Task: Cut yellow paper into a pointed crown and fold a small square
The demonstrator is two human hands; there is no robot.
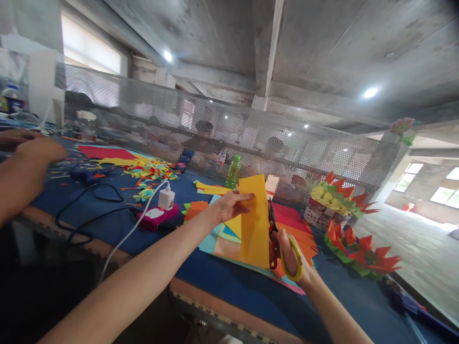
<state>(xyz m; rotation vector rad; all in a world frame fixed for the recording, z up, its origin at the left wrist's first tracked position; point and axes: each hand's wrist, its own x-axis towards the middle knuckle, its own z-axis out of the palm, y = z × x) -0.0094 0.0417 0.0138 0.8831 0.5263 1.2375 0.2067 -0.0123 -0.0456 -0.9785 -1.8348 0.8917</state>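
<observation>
My left hand (231,205) pinches the upper edge of a yellow paper sheet (254,224), holding it upright above the table. My right hand (292,258) grips scissors (275,241) with red and yellow handles, fingers through the loops. The blades run up along the sheet's right edge. Under both hands lies a stack of coloured paper sheets (222,239) on the blue table (89,200).
A green bottle (233,172) stands behind the paper. A pink phone (156,215) with a white charger and cables lies to the left. Folded red, yellow and green paper crowns (339,198) sit on the right. Another person's arm (25,167) reaches in at far left. A perforated metal screen (215,124) backs the table.
</observation>
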